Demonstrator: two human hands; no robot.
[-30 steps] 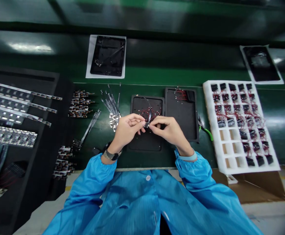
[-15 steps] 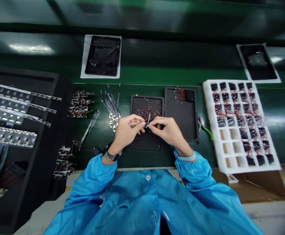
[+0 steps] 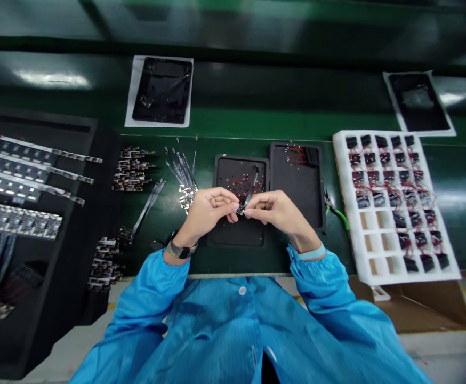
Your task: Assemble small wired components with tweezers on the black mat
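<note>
My left hand (image 3: 207,210) and my right hand (image 3: 276,210) meet over a black tray (image 3: 236,234) on the green bench. Both pinch a small flat cable strip with a tiny board (image 3: 246,201) between their fingertips; the strip sticks up and to the right. Under it, in the tray's far part, lie small parts with red wires (image 3: 241,184). A second black tray (image 3: 299,186) holding a few red-wired parts stands just to the right.
A white foam grid (image 3: 393,205) with several black red-wired parts is at the right, green-handled cutters (image 3: 337,212) beside it. Loose flat cables (image 3: 181,170) and small board piles (image 3: 131,168) lie left. A black tray of long strips (image 3: 25,176) fills the far left.
The strip between my fingers has turned from a curl to the left into a straight lean to the right. Both hands have stayed in place.
</note>
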